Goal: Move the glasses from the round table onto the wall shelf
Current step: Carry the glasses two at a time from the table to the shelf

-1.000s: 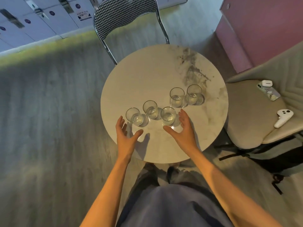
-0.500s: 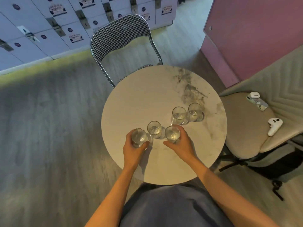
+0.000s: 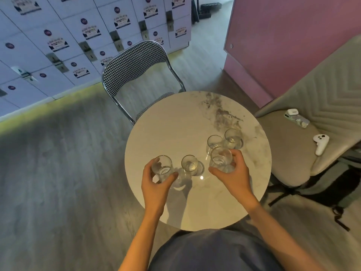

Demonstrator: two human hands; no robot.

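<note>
Several clear glasses stand on the round marble table. My left hand is wrapped around the leftmost glass, which looks raised a little off the tabletop, its shadow lying to the right. My right hand grips another glass, also raised. One glass stands on the table between my hands. Two more glasses stand together just beyond my right hand. No wall shelf is in view.
A houndstooth folding chair stands at the table's far side. A beige padded chair on the right holds a phone and a white controller. White lockers line the far left; a pink wall rises at right.
Both hands went from open above the table to closed around a glass each, then raised them slightly. The camera view has tilted up, showing more lockers and chair.
</note>
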